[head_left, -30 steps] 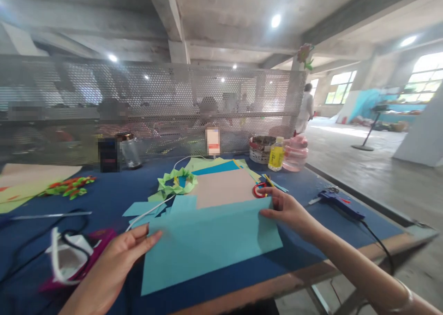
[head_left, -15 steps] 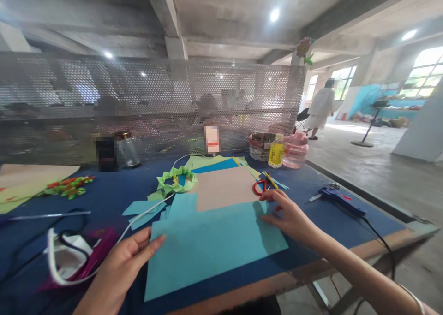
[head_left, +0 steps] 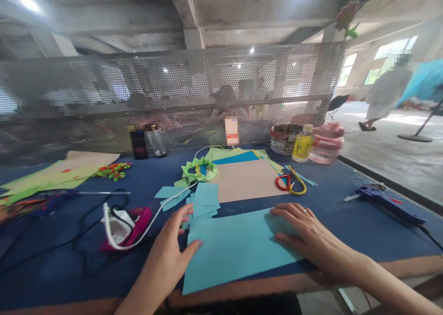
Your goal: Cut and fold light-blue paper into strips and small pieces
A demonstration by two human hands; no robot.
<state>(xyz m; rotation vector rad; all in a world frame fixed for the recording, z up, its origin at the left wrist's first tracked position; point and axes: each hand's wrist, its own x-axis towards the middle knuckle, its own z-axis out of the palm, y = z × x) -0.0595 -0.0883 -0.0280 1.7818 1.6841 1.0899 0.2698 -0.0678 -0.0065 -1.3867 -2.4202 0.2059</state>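
Observation:
A sheet of light-blue paper (head_left: 235, 246) lies on the dark blue table top near its front edge. My right hand (head_left: 301, 232) rests over the sheet's right end, fingers stretched out flat on it. At the left edge, my left hand (head_left: 173, 246) has thumb and fingers apart, the thumb by the paper. Just beyond the sheet are smaller cut light-blue pieces (head_left: 206, 197) and a pale pinkish sheet (head_left: 249, 181). Scissors with red and yellow handles (head_left: 297, 186) lie at that sheet's right. A folded green paper ring (head_left: 188, 172) stands behind the cut pieces.
A white cable (head_left: 166, 202) runs past my left hand to a magenta item (head_left: 140, 222). To the right lies a blue tool with a cord (head_left: 391, 204). A yellow bottle (head_left: 302, 144), pink jug (head_left: 327, 144) and basket (head_left: 282, 139) stand before the perforated screen (head_left: 194, 98).
The view has swung left. My left fingers have opened from the paper's edge. My right hand has gone from pinching the far right corner to lying flat on the sheet.

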